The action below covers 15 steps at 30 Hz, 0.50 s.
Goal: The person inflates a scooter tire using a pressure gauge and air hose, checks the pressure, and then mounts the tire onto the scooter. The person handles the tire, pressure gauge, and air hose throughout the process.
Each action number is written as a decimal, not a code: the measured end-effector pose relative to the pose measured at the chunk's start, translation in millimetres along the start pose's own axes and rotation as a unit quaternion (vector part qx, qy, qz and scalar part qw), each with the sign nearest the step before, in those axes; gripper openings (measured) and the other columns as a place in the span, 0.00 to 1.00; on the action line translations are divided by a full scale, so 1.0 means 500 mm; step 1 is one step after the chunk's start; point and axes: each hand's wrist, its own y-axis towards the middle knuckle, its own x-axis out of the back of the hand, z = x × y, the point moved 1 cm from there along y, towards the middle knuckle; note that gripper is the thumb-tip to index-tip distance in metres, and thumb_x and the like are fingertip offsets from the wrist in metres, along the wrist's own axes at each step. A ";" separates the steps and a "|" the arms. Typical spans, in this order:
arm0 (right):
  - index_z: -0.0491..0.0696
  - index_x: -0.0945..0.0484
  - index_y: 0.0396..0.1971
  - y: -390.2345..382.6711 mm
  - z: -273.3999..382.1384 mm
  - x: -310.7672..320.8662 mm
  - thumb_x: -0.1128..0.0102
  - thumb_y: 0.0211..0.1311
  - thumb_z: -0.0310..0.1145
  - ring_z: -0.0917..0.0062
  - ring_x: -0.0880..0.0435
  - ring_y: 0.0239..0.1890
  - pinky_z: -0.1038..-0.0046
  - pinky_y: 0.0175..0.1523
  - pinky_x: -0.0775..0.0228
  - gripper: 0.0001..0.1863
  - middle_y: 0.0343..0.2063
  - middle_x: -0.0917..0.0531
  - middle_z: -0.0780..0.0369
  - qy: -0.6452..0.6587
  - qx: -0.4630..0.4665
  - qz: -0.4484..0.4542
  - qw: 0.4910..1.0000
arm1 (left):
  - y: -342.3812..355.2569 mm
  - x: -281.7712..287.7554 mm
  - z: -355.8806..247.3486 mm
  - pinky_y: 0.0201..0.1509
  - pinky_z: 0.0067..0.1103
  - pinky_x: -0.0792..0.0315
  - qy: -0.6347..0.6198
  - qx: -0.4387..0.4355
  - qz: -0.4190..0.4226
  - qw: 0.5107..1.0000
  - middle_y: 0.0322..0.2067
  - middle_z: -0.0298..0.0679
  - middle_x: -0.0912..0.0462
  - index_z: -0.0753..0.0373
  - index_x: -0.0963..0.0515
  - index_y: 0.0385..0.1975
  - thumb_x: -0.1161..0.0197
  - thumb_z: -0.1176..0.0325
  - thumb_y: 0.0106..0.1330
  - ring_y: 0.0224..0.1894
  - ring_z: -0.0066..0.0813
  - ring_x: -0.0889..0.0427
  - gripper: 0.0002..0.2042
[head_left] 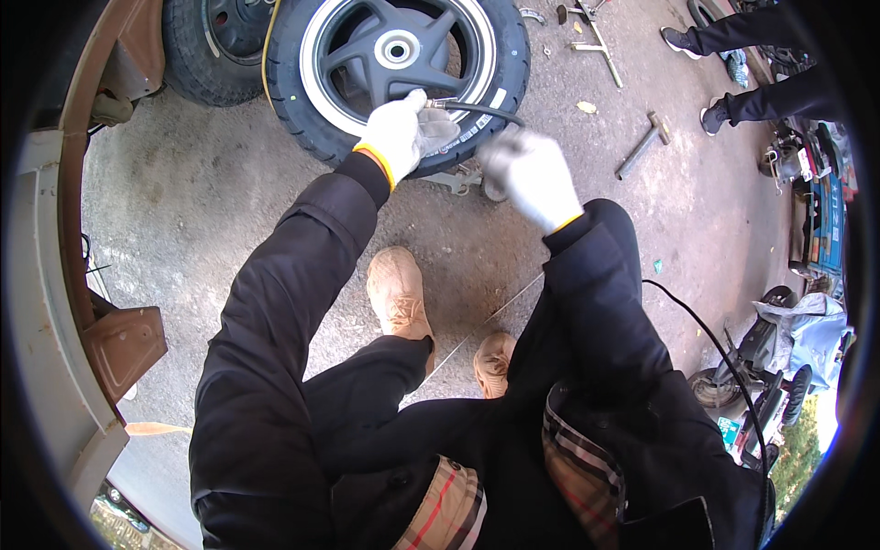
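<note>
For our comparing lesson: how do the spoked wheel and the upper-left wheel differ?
The spoked wheel has a bright silver rim; the upper-left wheel has a mostly dark centre. The spoked wheel's tyre looks blacker, the upper-left wheel's greyer. The left hand is over the spoked wheel, not the upper-left wheel. Both have tyres on.

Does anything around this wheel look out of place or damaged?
No plain damage shows there. Slightly untidy: a hammer-shaped tool and a cross-shaped tool lie loose on the ground right of the wheel, a possible trip hazard.
</note>
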 end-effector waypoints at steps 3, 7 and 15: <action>0.41 0.13 0.58 -0.012 -0.084 -0.117 0.32 0.65 0.38 0.49 0.08 0.52 0.55 0.61 0.17 0.24 0.43 0.08 0.44 -0.196 -0.033 0.092 0.976 | 0.009 0.005 0.003 0.65 0.51 0.13 -0.002 0.005 -0.005 1.000 0.46 0.56 0.15 0.71 0.24 0.54 0.45 0.61 0.89 0.51 0.59 0.11 0.15; 0.38 0.14 0.56 0.040 -0.195 -0.263 0.36 0.65 0.37 0.45 0.07 0.48 0.50 0.56 0.14 0.23 0.46 0.08 0.43 -0.295 0.003 0.047 0.954 | 0.024 0.012 0.012 0.63 0.52 0.12 -0.024 -0.001 -0.005 1.000 0.45 0.55 0.15 0.71 0.23 0.54 0.45 0.61 0.89 0.48 0.57 0.09 0.15; 0.34 0.14 0.44 0.081 -0.255 -0.333 0.43 0.73 0.32 0.50 0.04 0.37 0.53 0.44 0.11 0.15 0.35 0.08 0.46 -0.381 -0.028 0.014 0.924 | 0.041 -0.004 0.025 0.60 0.52 0.12 -0.025 -0.007 -0.037 0.999 0.43 0.55 0.13 0.71 0.22 0.53 0.44 0.59 0.89 0.45 0.57 0.09 0.17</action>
